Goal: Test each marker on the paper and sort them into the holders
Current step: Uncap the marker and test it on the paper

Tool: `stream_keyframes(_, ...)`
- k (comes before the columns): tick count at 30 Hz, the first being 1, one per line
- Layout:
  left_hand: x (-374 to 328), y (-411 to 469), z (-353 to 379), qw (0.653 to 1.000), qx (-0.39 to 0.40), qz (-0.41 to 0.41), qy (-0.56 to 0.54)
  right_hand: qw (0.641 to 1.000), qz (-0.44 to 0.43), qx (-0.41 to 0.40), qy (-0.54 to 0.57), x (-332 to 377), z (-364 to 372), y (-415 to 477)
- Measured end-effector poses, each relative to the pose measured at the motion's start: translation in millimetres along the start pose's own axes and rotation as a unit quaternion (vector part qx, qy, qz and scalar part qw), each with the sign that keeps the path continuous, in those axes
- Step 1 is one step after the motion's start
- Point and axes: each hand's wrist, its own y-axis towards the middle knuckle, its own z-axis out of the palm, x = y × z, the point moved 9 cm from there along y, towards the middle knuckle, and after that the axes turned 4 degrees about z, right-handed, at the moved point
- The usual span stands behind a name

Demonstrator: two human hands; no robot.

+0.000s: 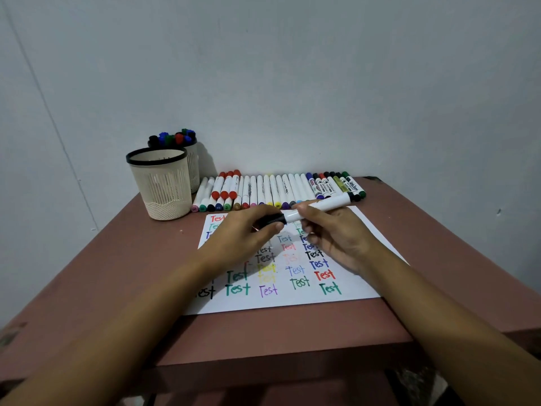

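head view: the black-capped marker (320, 207) hangs crosswise over the test paper (364, 278), long axis left to right. left hand (244, 234) curls round the cap (273, 220); right hand (339, 238) pinches the white barrel, so the cap would pull off leftward, i judge.

Plain home study corner: small reddish table (117, 273), bare grey wall (292, 83), markers (275, 189), holders (164, 186).

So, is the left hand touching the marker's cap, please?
Touching: the head view shows the left hand gripping the black cap of the marker.
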Motion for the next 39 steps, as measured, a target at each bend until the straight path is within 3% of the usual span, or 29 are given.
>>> stream_keyframes(8, -3, -1, 4, 0.999, 0.030, 0.004, -0.012, 0.997, 0.012, 0.070, 0.010, -2, 12, 1)
stream_keyframes(18, 10, -2, 12, 0.981, 0.036, -0.086, -0.173, 0.995, 0.004, 0.099, -0.008, 1, 14, 3)
stream_keyframes(23, 29, 1, 13, 0.902, -0.035, -0.200, -0.381, 0.999, -0.006, 0.046, 0.022, 6, 6, 7)
stream_keyframes(26, 34, 1, 0, 0.880, -0.084, -0.207, -0.420, 0.998, -0.014, 0.009, 0.059, 7, -4, 9)
stream_keyframes(28, 41, 3, -18, 0.861, -0.137, -0.208, -0.443, 0.998, -0.040, -0.054, 0.003, 9, -19, 11)
stream_keyframes(30, 47, 3, -43, 0.864, -0.198, -0.202, -0.417, 0.961, -0.093, -0.139, -0.221, 16, -32, 8)
stream_keyframes(31, 50, 4, -59, 0.882, -0.225, -0.198, -0.364, 0.908, -0.119, -0.161, -0.367, 17, -32, 6)
stream_keyframes(33, 49, 10, -92, 0.914, -0.261, -0.181, -0.254, 0.803, -0.140, -0.123, -0.566, 7, -19, 8)
stream_keyframes(35, 49, 20, -124, 0.924, -0.289, -0.165, -0.188, 0.757, -0.131, -0.063, -0.637, -8, -8, 12)
stream_keyframes(39, 59, 43, -189, 0.920, -0.352, -0.162, -0.066, 0.737, -0.116, -0.051, -0.664, -12, -7, 14)
